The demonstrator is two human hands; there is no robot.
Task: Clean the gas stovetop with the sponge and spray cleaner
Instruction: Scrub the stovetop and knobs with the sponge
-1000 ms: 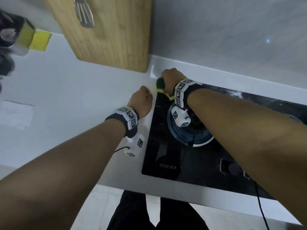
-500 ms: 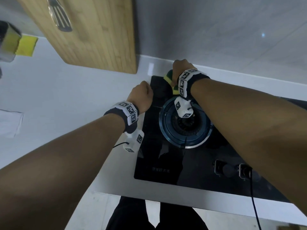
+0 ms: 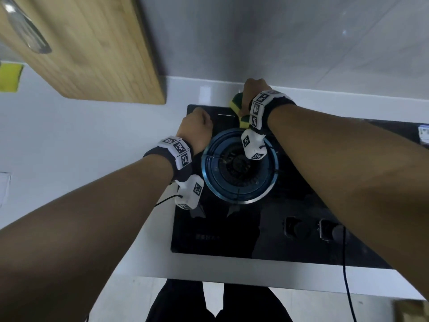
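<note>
A white countertop [image 3: 76,140] fills the left and lower middle of the frame. Set into it at center right is a black glass stovetop [image 3: 222,231], with a blue-ringed burner [image 3: 239,168] near its upper left and two knobs [image 3: 312,227] toward the lower right. A wooden cutting board [image 3: 92,49] stands on the counter at upper left, leaning toward the wall. A yellow sponge [image 3: 9,77] lies at the far left edge, blurred.
</note>
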